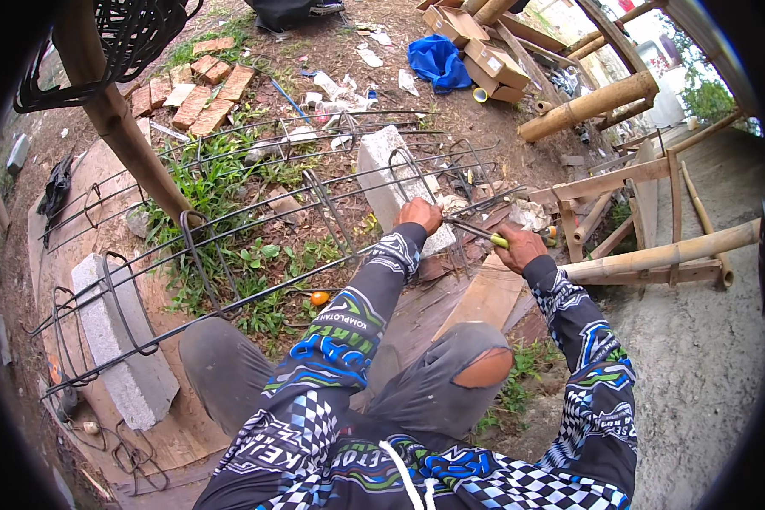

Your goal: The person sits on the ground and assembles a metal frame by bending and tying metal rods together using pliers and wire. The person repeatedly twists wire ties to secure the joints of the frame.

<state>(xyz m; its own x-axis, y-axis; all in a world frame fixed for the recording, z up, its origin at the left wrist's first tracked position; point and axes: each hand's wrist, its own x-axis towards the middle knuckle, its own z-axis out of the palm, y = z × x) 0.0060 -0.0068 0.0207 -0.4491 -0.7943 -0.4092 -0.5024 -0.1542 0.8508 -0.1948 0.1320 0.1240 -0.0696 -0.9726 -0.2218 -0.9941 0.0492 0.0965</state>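
Rebar cage [255, 229] across two concrete blocks [119, 348]; bricks [200, 89] behind, bamboo poles [663, 255] rt.

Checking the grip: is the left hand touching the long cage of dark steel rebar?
Touching. The head view shows the left hand closed around a bar of the rebar cage, no gap visible.

Rebar cage [255, 212]: long, dark steel bars with stirrups, lying horizontally across concrete blocks.
Tool [480, 233]: slim metal (yellow-green grip), at the cage's end.

Brown cardboard boxes [476, 38], perhaps labelled, top
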